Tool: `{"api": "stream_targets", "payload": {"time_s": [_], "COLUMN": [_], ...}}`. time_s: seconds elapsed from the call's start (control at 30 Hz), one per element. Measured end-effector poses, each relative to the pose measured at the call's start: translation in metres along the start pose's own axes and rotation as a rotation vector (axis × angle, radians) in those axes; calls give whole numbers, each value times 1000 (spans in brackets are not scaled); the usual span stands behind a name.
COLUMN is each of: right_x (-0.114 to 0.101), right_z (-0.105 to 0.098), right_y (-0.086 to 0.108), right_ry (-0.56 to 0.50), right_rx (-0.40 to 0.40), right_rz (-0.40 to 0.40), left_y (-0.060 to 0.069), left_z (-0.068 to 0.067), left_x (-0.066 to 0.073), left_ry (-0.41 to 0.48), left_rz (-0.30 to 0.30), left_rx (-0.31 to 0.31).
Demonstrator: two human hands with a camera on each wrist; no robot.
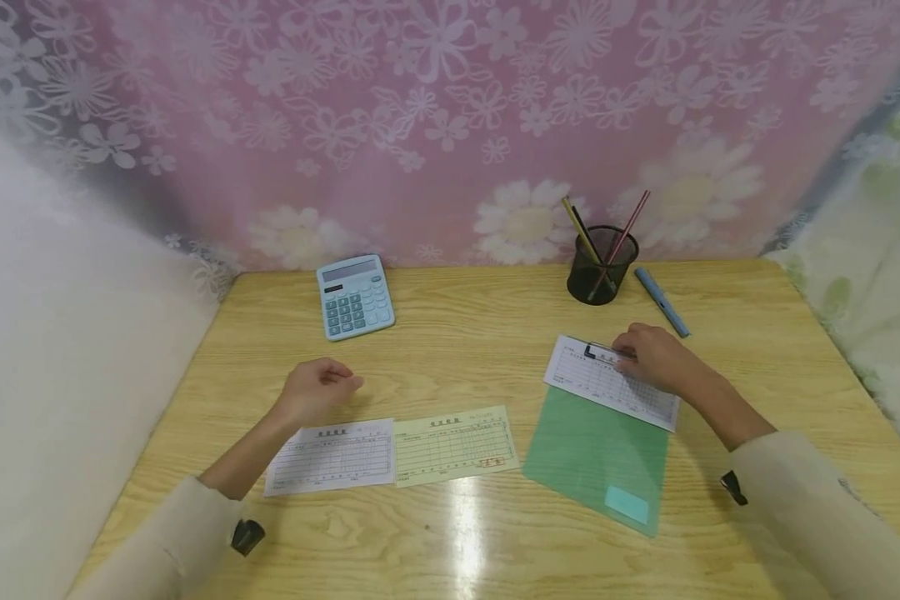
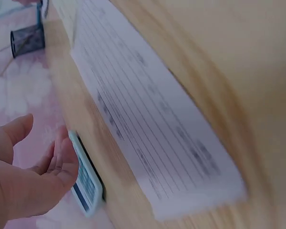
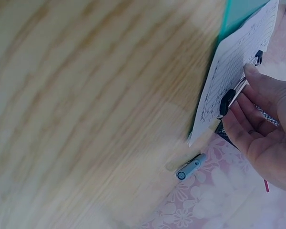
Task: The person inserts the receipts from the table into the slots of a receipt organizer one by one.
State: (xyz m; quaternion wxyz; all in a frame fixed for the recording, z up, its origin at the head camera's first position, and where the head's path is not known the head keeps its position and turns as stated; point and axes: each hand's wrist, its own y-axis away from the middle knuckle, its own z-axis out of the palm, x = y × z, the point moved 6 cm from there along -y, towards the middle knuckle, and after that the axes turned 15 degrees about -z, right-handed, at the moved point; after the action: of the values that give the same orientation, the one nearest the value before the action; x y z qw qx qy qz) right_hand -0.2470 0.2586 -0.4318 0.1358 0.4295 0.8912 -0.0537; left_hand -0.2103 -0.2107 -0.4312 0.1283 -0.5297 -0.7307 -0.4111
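My right hand (image 1: 656, 358) is at the top edge of a green clipboard (image 1: 596, 454), thumb and fingers on its metal clip (image 3: 240, 86). Under the clip lies a white printed form (image 1: 607, 382), covering the board's upper part. My left hand (image 1: 317, 392) hovers above a second white form (image 1: 333, 457), fingers loosely bent and holding nothing; in the left wrist view this hand (image 2: 35, 176) is beside the white form (image 2: 138, 100). A yellow form (image 1: 456, 446) with a red stamp lies flat, its left edge against the second white form.
A light blue calculator (image 1: 356, 298) lies at the back left of the wooden table (image 1: 450, 342). At the back right stands a black mesh pen cup (image 1: 602, 279) with pencils, and a blue pen (image 1: 662, 302) lies beside it. A pink floral cloth (image 1: 420, 125) hangs behind.
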Motion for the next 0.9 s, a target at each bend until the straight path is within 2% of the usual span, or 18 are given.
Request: {"api": "stream_targets", "payload": {"time_s": [0.1,0.17,0.23,0.33,0.43,0.63,0.77,0.9], "right_x": [-2,-2,-2,-2,-2,-1,0,1], "right_z": [-1,0,-1,-1,-2,-1,0,1], "right_y": [-1,-2,-2,-1,0,0,0,-1], "right_ry": [-6,-2,2,6,12,17,20,19], "right_rx": [-1,-4,-4,2,9,4,-1,-10], "right_rz": [-8,-10,-12,-13,-10,-9,-5,-5], "left_y": [10,16,22,30,35,42,46,51], "left_z": [-21,-31,-39,-45,-44,-28,-24,-26], "left_x": [-22,-38,-52,-65,-73,-87,-90,-90], "left_ry": [-79,-110,-130,-149,-176,-180,-170,-200], "left_rz": [-22,-51,-85,-115,-127,-142,-127,-118], "left_rx": [74,97,118,153,181,175,189,210]}}
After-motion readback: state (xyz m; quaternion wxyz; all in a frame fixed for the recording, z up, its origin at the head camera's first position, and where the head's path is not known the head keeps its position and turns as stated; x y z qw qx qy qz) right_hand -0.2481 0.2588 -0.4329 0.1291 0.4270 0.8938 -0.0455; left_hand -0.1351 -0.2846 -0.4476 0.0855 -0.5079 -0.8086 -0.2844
